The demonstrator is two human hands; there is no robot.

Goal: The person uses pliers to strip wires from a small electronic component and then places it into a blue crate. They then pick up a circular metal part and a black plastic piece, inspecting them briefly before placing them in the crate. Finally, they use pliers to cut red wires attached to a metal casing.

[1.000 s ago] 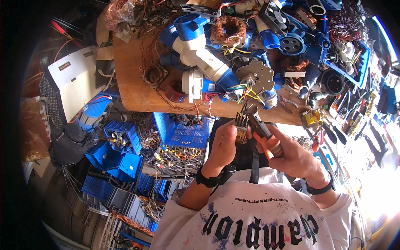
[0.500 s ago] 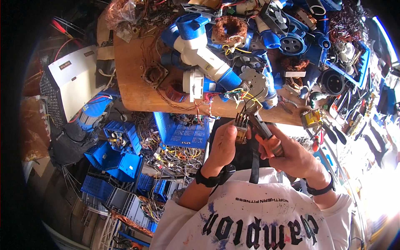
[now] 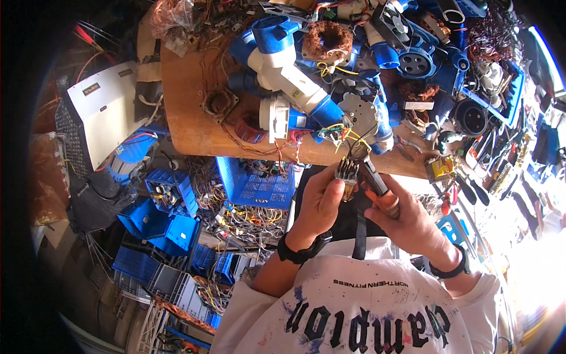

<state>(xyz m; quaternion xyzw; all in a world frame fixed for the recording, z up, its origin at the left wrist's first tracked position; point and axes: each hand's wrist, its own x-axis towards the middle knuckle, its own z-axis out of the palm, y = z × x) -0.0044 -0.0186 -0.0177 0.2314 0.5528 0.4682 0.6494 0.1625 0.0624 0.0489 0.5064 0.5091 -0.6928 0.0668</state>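
Observation:
My left hand (image 3: 318, 203) is closed on a small electrical part, with its thumb pressed along the side. A row of metal prongs (image 3: 348, 169) stands up at the part's far end, and its lower body looks yellowish. In my right hand (image 3: 410, 221) is a hand tool with an orange-and-black handle (image 3: 387, 202), my fingers wrapped around it. The tool's metal head points away from me, close beside the prongs; whether they touch I cannot tell. Thin yellow and dark wires (image 3: 342, 134) lie at the table edge just beyond, near a round metal plate (image 3: 358, 115).
The wooden table (image 3: 197, 133) carries blue-and-white plug connectors (image 3: 289, 82), copper coils (image 3: 328, 42) and pliers (image 3: 407, 147). Below its edge stand a blue crate (image 3: 259, 189) and a heap of loose wires (image 3: 253, 221). Blue bins (image 3: 159, 227) are at the left.
The pronged part has turned in my left hand and moved slightly right, its prongs now facing up more. The tool in my right hand has shifted a little, still close beside it.

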